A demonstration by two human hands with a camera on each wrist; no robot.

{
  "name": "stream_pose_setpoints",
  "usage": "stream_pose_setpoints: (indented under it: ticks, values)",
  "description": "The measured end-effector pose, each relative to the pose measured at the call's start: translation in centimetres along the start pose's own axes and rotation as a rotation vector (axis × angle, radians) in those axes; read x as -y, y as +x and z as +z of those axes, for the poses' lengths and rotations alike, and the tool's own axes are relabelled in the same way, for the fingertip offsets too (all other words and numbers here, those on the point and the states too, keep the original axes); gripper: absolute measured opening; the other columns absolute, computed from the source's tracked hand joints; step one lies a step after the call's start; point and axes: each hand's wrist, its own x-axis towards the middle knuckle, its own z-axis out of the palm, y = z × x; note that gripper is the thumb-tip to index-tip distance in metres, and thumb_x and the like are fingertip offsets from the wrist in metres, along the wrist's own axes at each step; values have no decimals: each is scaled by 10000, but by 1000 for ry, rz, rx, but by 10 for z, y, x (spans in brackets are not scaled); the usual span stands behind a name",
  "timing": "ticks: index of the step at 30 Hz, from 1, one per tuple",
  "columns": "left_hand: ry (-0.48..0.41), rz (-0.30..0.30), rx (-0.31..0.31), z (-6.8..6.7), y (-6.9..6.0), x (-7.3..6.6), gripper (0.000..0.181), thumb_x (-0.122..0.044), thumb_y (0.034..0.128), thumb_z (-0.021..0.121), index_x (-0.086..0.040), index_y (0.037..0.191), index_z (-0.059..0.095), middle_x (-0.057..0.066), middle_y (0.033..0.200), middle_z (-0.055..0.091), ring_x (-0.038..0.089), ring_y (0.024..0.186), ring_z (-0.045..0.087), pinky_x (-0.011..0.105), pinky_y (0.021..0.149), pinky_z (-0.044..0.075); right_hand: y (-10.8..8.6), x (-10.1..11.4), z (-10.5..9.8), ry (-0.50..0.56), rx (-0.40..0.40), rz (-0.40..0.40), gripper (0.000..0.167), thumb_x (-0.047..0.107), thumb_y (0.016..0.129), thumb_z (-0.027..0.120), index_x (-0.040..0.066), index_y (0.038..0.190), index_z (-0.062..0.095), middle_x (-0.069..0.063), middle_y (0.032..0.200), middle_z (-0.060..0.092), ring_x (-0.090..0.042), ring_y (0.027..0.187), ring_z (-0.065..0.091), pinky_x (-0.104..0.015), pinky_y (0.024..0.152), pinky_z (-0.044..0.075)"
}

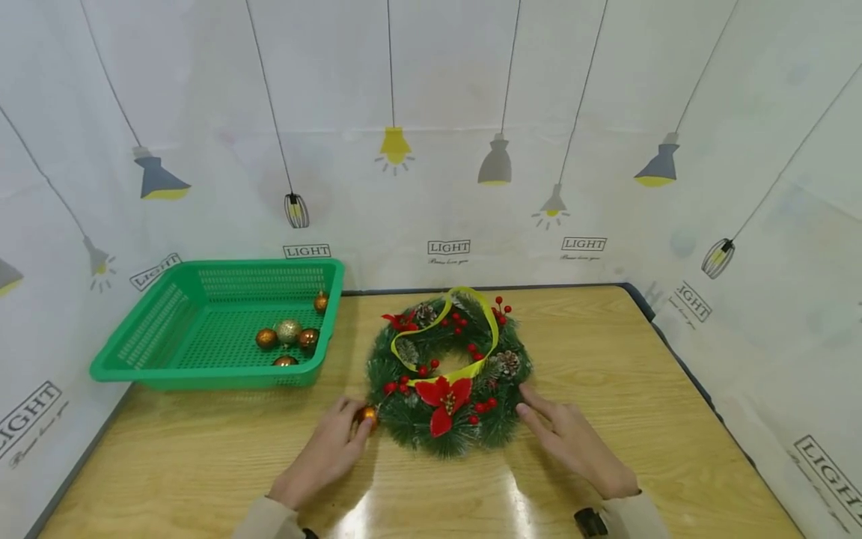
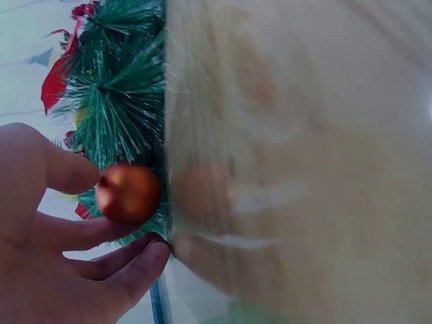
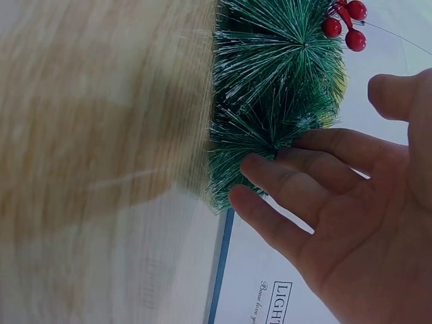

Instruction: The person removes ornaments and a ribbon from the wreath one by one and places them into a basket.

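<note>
A green wreath (image 1: 446, 442) with red berries, pinecones, red poinsettias and a yellow ribbon (image 1: 494, 329) lies on the table. At its left edge my left hand (image 1: 331, 442) pinches a shiny orange bauble (image 1: 368, 414) between thumb and fingers. In the left wrist view that bauble (image 2: 128, 194) sits close against the wreath's needles. On the other side, my right hand (image 1: 572, 442) touches the wreath's right edge with its fingers extended. The right wrist view shows those fingers (image 3: 283, 182) against the green needles, holding nothing.
A green plastic basket (image 1: 215, 378) stands at the back left, with several gold and copper baubles (image 1: 288, 331) inside. Behind the wooden table (image 1: 592, 359) rises a white backdrop (image 1: 444, 67) printed with hanging lamps.
</note>
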Motion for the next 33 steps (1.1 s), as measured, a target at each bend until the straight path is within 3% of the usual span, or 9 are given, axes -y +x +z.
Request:
stream_pose_setpoints:
  ticks: [6, 8, 13, 15, 18, 20, 25, 28, 33]
  values:
    - [9, 42, -7, 0, -1, -3, 296, -164, 1003, 638, 0, 1249, 629, 40, 1136, 614, 151, 1017, 582, 335, 855, 579, 0, -2, 0, 33, 5, -2, 548, 342, 1093, 455, -55, 1472, 463, -287, 1467, 489, 40, 358, 138, -212, 632, 488]
    - [4, 57, -10, 0, 0, -2, 295, -146, 988, 657, 7, 1238, 625, 53, 1124, 631, 161, 1014, 598, 338, 846, 584, -1, -2, 0, 47, 13, 12, 556, 350, 1093, 454, -54, 1475, 457, -315, 1336, 604, 45, 359, 139, -211, 553, 452]
    - [-73, 36, 5, 0, 5, 2, 287, -101, 950, 692, -8, 1214, 630, 28, 1064, 659, 139, 981, 621, 314, 852, 589, -1, -2, 0, 66, 13, 25, 559, 351, 1090, 462, -46, 1482, 451, -316, 1223, 657, 35, 348, 144, -234, 462, 388]
    - [-114, 21, 1, 0, 6, 4, 281, -84, 927, 712, -17, 1189, 638, 16, 1042, 669, 124, 961, 632, 287, 850, 592, -1, -2, 0, 50, 2, 8, 550, 343, 1090, 464, -48, 1477, 460, -307, 1418, 541, 35, 346, 145, -208, 531, 449]
    - [-158, -8, -23, -2, 5, 4, 293, -74, 886, 752, -23, 1155, 650, 7, 1010, 678, 105, 917, 634, 241, 819, 588, 0, -1, 1, 16, -7, -10, 537, 335, 1093, 457, -44, 1474, 467, -274, 1466, 500, 40, 347, 144, -225, 698, 539]
    - [-174, -23, -50, -3, 4, 3, 303, -72, 865, 774, -24, 1141, 658, 8, 996, 683, 102, 897, 636, 225, 800, 583, 0, -1, 1, -1, -11, -13, 534, 338, 1095, 451, -35, 1477, 468, -288, 1333, 621, 40, 349, 141, -249, 783, 539]
    - [-167, -18, -92, -7, 2, -1, 299, -60, 859, 778, -26, 1134, 665, 28, 1004, 695, 133, 917, 662, 255, 825, 601, -1, 0, 1, 21, -4, -3, 545, 341, 1094, 454, -44, 1480, 456, -305, 1349, 599, 43, 363, 131, -225, 722, 514]
    - [-156, -2, -102, -9, 2, -3, 302, -49, 863, 768, -26, 1146, 664, 41, 1024, 697, 162, 948, 678, 287, 856, 614, -1, 0, 1, 30, -1, -5, 553, 348, 1093, 456, -47, 1480, 453, -266, 1487, 473, 45, 368, 130, -229, 710, 516]
    - [-145, 33, -130, -10, 4, -5, 337, -23, 856, 771, -6, 1175, 664, 69, 1052, 701, 201, 970, 694, 303, 883, 618, -2, -2, 4, 11, -17, -6, 554, 359, 1095, 446, -33, 1487, 452, -249, 1490, 480, 49, 352, 133, -441, 952, 586]
